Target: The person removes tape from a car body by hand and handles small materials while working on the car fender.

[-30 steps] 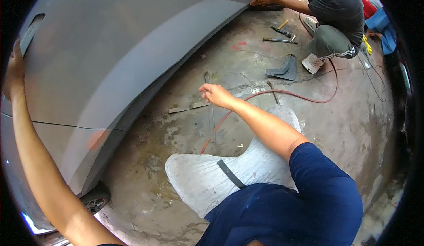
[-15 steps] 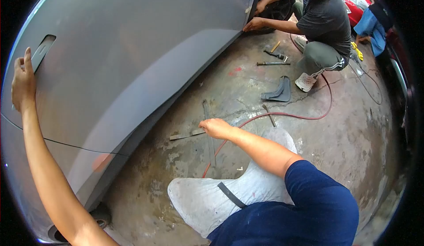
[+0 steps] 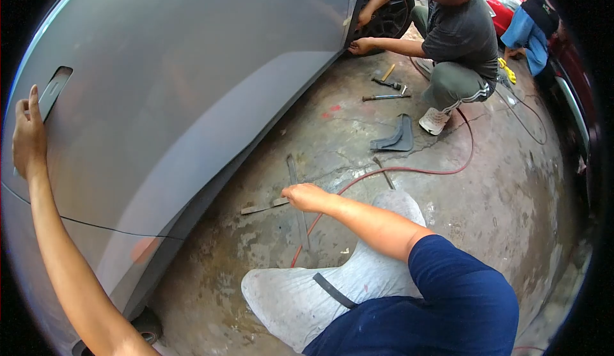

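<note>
Your left hand [image 3: 29, 137] is at the slim grey handle [image 3: 55, 92] of the matte-grey car door [image 3: 192, 81], left. Your right hand [image 3: 307, 197] curls over the concrete floor [image 3: 489, 215]; whether either grip is clamped, I cannot tell.

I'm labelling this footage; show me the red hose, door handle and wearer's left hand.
Red hose [image 3: 416, 170]: head view, middle stretch.
Door handle [image 3: 54, 93]: head view, its grey face.
Left hand [image 3: 30, 141]: head view, middle of the hand.

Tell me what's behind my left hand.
Behind your left hand is the grey car panel; its dark-edged recess shows beside the fingers. The panel surface directly behind the hand is covered, so whether the recess continues there can't be seen.
</note>
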`<state>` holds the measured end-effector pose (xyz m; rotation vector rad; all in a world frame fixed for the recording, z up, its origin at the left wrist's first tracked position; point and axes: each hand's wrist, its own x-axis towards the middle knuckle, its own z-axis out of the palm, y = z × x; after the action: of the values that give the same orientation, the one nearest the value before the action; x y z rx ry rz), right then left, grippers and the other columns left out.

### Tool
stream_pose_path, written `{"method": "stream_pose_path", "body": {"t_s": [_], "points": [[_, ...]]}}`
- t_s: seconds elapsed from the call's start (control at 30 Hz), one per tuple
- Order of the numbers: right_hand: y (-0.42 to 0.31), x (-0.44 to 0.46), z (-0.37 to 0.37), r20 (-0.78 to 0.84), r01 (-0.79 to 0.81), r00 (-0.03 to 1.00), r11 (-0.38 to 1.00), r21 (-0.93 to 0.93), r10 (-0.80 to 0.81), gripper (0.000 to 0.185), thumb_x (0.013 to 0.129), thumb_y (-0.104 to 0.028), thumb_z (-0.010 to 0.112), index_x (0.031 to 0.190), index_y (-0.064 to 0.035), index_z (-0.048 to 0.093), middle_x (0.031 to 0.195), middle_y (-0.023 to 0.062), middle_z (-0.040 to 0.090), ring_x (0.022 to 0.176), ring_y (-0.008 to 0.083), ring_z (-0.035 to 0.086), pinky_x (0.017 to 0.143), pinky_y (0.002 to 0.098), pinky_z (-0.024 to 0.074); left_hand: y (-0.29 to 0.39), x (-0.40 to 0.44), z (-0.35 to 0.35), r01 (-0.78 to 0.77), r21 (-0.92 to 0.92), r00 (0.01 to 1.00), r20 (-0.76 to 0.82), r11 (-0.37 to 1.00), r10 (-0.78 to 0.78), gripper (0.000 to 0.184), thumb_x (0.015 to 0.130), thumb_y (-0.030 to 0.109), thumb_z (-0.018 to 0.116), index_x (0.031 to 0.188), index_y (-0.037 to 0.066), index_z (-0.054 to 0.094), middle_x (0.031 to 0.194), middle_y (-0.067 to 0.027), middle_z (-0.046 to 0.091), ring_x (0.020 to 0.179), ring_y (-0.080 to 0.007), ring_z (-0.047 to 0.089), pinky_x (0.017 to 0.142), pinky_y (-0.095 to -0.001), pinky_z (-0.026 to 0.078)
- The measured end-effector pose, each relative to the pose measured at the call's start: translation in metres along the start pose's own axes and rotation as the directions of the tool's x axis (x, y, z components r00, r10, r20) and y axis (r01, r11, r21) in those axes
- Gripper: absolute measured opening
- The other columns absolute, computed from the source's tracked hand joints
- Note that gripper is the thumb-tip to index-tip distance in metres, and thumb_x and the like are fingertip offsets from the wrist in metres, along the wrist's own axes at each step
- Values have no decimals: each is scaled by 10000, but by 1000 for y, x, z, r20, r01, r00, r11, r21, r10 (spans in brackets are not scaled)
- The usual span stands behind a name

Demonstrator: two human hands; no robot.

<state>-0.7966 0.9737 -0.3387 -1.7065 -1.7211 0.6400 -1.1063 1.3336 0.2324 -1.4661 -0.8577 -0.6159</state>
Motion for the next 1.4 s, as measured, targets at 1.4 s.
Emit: {"method": "stream_pose_path", "body": {"t_s": [1.4], "points": [[-2,-3,3,-13,38,999,999,13,-37,203,936,-150,566,1061,-47,689,1071,187,719,1006,410,680,849,526,536,-18,6,21,-80,-82,990,-120,993,70,510,1054,621,306,1320,257,546,1064,-2,733,847,-225,752,684,-391,636]]}}
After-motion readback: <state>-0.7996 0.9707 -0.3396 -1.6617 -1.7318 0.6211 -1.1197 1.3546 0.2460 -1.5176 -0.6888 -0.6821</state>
